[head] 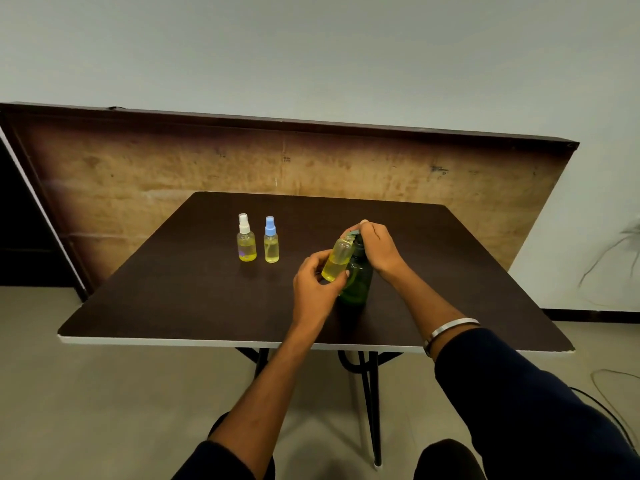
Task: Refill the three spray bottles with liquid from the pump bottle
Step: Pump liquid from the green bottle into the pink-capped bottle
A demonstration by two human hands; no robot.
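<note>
The left hand [313,287] is gripping an uncapped spray bottle [337,259], tilted against the green pump bottle [356,278] near the table's [173,289] middle; the right hand [377,247] is curling over the pump.

A dark table [194,299] on black legs — behind it a brown board [173,174] leaning against the wall.

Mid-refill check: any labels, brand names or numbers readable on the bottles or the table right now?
None can be read.
Dark green pump bottle: no label visible.
Uncapped clear spray bottle of yellow liquid, held by the left hand: plain.
White-capped spray bottle and blue-capped spray bottle: no print.
Brown board behind: dark marks, too blurred to read.
</note>
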